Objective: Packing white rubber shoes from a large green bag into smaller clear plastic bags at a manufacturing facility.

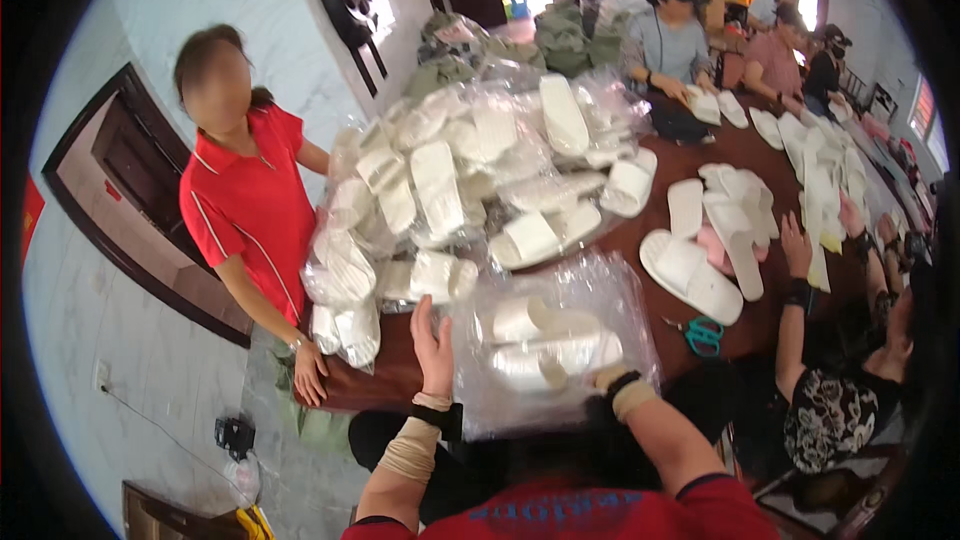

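My left hand (pixel 432 342) is raised with fingers together, holding the left edge of a clear plastic bag (pixel 590 285). Inside the bag lie white slippers (pixel 545 340). My right hand (pixel 608 376) is mostly hidden behind the bag's lower right side, where it seems to grip the plastic or the slippers within. The bag rests on the near edge of a dark brown table (pixel 395 380).
A big heap of bagged white slippers (pixel 470 170) fills the table behind. Loose white slippers (pixel 690 275) and teal scissors (pixel 705 335) lie to the right. A person in a red shirt (pixel 250 210) stands left; other people sit along the right and far side.
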A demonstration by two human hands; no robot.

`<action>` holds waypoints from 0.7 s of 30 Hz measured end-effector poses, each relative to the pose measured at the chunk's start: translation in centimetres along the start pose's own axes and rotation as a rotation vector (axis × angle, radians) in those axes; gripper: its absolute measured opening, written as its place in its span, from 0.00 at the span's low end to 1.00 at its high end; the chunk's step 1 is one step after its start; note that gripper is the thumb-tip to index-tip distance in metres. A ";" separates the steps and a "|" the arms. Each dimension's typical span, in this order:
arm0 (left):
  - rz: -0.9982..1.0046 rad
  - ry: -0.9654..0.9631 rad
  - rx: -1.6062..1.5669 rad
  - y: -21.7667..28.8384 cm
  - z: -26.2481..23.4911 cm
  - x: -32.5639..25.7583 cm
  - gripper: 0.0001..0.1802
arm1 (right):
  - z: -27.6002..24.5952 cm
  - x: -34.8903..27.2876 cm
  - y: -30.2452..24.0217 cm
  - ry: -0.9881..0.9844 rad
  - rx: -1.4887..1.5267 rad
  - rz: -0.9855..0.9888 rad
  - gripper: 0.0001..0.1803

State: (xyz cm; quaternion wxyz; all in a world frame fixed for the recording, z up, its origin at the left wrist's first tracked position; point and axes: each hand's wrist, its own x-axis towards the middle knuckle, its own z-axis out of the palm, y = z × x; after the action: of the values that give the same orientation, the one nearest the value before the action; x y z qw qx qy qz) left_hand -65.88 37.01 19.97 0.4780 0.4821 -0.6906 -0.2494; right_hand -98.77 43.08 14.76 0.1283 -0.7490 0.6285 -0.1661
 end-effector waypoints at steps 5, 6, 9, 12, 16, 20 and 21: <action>0.183 0.001 0.173 -2.4 0.5 -7.5 0.32 | -1.9 0.9 -0.5 0.048 0.166 0.002 0.25; 0.108 0.039 0.138 -3.0 1.5 -6.8 0.33 | -2.1 1.1 -0.4 0.052 0.198 0.006 0.25; -0.027 0.002 0.275 -3.3 2.0 -8.0 0.35 | -1.1 -3.4 -1.7 -0.009 0.320 0.047 0.24; -0.017 -0.060 0.455 -4.1 2.5 -7.8 0.36 | -1.8 -4.3 -2.1 -0.019 0.423 0.079 0.24; -0.018 -0.035 0.441 -4.1 2.1 -8.0 0.37 | -7.2 -3.9 2.3 -0.030 -0.070 0.227 0.13; 0.016 0.004 0.450 -2.2 1.8 -7.9 0.37 | -9.4 -3.8 1.5 0.289 0.283 0.140 0.08; 0.013 0.006 0.448 -2.2 1.7 -8.0 0.37 | -9.1 -3.3 0.6 0.119 0.332 0.139 0.09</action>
State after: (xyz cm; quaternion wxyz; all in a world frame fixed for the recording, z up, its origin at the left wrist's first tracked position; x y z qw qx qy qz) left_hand -65.80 43.14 14.10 0.3624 0.5725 -0.7305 -0.0852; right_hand -103.50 46.42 22.50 0.2240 -0.6611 0.6491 -0.3025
